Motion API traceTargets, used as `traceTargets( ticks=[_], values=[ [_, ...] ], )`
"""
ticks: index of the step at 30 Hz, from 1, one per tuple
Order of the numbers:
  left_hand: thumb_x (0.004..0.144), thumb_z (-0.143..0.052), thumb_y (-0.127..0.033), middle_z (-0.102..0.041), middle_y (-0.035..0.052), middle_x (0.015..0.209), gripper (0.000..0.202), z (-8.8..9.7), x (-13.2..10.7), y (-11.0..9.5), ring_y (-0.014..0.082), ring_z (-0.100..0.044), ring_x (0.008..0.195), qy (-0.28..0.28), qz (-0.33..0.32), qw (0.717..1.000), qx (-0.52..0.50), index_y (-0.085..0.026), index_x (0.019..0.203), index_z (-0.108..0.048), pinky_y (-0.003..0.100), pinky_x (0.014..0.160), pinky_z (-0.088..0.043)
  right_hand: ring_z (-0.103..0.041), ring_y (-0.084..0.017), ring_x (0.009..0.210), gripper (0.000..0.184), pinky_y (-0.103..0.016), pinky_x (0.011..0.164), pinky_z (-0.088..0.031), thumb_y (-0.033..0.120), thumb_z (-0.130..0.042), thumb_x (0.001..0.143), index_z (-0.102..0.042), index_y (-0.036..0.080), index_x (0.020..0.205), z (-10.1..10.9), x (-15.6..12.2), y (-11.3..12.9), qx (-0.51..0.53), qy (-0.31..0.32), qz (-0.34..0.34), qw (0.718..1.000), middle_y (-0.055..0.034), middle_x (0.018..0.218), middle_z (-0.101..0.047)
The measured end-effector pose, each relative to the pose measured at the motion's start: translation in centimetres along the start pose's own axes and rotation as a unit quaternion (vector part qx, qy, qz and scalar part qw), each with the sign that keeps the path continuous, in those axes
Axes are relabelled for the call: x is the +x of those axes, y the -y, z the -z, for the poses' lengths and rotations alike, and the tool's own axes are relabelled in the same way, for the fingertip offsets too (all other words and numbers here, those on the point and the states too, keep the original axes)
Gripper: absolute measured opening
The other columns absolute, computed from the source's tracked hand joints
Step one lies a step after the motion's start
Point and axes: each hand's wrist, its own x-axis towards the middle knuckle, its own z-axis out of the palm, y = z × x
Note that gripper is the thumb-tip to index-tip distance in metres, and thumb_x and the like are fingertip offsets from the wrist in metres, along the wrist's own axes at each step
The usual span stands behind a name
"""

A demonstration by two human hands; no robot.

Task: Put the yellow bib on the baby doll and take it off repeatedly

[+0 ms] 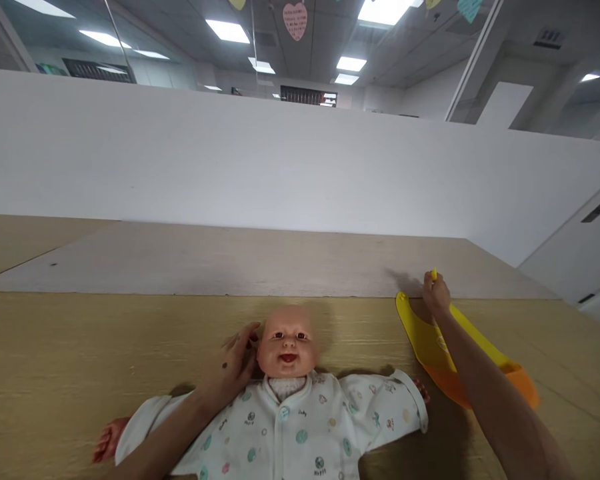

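A baby doll point(287, 347) lies face up on the wooden table, dressed in a white patterned top point(300, 427) with its arms spread. My left hand point(240, 357) rests against the side of the doll's head, fingers stretched out and holding nothing. Over to the right, my right hand point(436, 293) pinches one end of the neck strap of a yellow and orange bib point(430, 343). The other strap end stands free to the left of that hand. The bib's orange catch pocket point(450, 387) is partly hidden behind my right forearm.
The wooden tabletop point(80, 353) meets a paler board point(260, 260) along its far side. Behind stands a white wall point(280, 160) with glass panes above it. A pink paper heart point(295, 21) hangs on the glass. At the far right is a white door-like panel point(580, 247).
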Motion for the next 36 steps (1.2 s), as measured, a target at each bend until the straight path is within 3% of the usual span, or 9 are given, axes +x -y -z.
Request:
traceTargets(
  ticks=[5,11,15,18,24,27,29,33,36],
  values=[
    [0.087,-0.042,-0.026,-0.067,0.0107,0.107,0.042,0.2,0.1,-0.3,0.0232,-0.065,0.094,0.006,0.008,1.000,-0.008,-0.020,0.129,-0.041,0.039,0.084,-0.053,-0.044,-0.035,0.127,0.073,-0.044,0.101,-0.037,0.056,-0.036,0.088,-0.030,0.009,0.143,-1.5,-0.5,1.0,-0.040,0.055,0.044,0.997,-0.0230,0.136,-0.047],
    [0.085,-0.045,-0.025,-0.069,0.0094,0.105,0.043,0.7,0.2,-0.8,0.0223,-0.066,0.092,0.008,0.013,1.000,-0.013,-0.020,0.127,-0.043,0.038,0.083,-0.053,-0.033,-0.037,0.134,0.089,-0.047,0.108,-0.030,0.058,-0.053,0.080,-0.022,0.004,0.145,-2.0,-1.6,3.1,-0.078,0.046,0.087,0.992,-0.0253,0.144,-0.037],
    [0.083,-0.047,-0.025,-0.070,0.0087,0.103,0.043,1.2,0.4,-1.3,0.0221,-0.067,0.090,0.015,0.011,1.000,-0.014,-0.019,0.125,-0.045,0.036,0.081,-0.054,-0.040,-0.034,0.129,0.072,-0.046,0.108,-0.031,0.052,-0.050,0.084,-0.037,0.005,0.136,-2.0,-3.3,5.6,-0.025,0.034,0.170,0.985,-0.0258,0.138,-0.044],
    [0.083,-0.046,-0.025,-0.071,0.0091,0.102,0.042,1.2,0.4,-1.2,0.0219,-0.067,0.089,0.004,0.006,1.000,-0.005,-0.019,0.125,-0.047,0.036,0.080,-0.055,-0.047,-0.028,0.122,0.050,-0.041,0.106,-0.034,0.045,-0.047,0.086,-0.052,0.011,0.121,-1.6,-5.5,7.9,-0.001,0.064,0.247,0.967,-0.0173,0.128,-0.055],
    [0.085,-0.045,-0.027,-0.070,0.0110,0.105,0.041,0.9,0.4,-0.8,0.0228,-0.067,0.094,-0.022,-0.008,1.000,0.012,-0.018,0.125,-0.048,0.037,0.082,-0.055,-0.057,-0.021,0.103,0.023,-0.037,0.095,-0.044,0.032,-0.046,0.088,-0.060,0.018,0.097,2.8,-12.3,11.9,0.089,0.137,0.344,0.925,-0.0082,0.105,-0.065],
    [0.086,-0.044,-0.028,-0.071,0.0097,0.101,0.039,1.4,0.7,-1.5,0.0214,-0.068,0.091,-0.031,-0.019,0.999,0.018,-0.017,0.124,-0.048,0.035,0.080,-0.056,-0.059,-0.018,0.092,0.020,-0.035,0.087,-0.048,0.032,-0.044,0.090,-0.059,0.019,0.088,5.7,-16.3,12.3,0.128,0.196,0.366,0.901,-0.0062,0.093,-0.064],
    [0.087,-0.043,-0.028,-0.071,0.0079,0.097,0.037,1.9,0.5,-2.1,0.0197,-0.068,0.087,-0.041,-0.023,0.999,0.022,-0.018,0.122,-0.049,0.034,0.078,-0.056,-0.059,-0.018,0.095,0.020,-0.035,0.088,-0.049,0.034,-0.045,0.091,-0.058,0.019,0.094,7.5,-18.8,12.0,0.147,0.236,0.384,0.881,-0.0075,0.098,-0.064],
    [0.087,-0.043,-0.023,-0.070,0.0072,0.103,0.036,4.2,-1.6,-3.1,0.0176,-0.068,0.090,-0.047,-0.060,0.996,0.054,-0.019,0.123,-0.048,0.028,0.078,-0.056,-0.048,-0.024,0.126,0.053,-0.040,0.103,-0.044,0.050,-0.053,0.086,-0.049,0.018,0.129,10.2,-22.2,10.9,0.114,0.320,0.451,0.826,-0.0147,0.135,-0.052],
    [0.083,-0.052,-0.024,-0.065,0.0067,0.122,0.049,6.7,-4.5,-3.4,0.0207,-0.062,0.110,0.015,-0.144,0.985,0.099,-0.024,0.131,-0.044,0.030,0.089,-0.054,-0.032,-0.031,0.139,0.082,-0.048,0.109,-0.038,0.066,-0.052,0.080,-0.039,0.013,0.142,11.2,-23.2,10.5,0.032,0.363,0.493,0.790,-0.0183,0.148,-0.037]
  ],
)
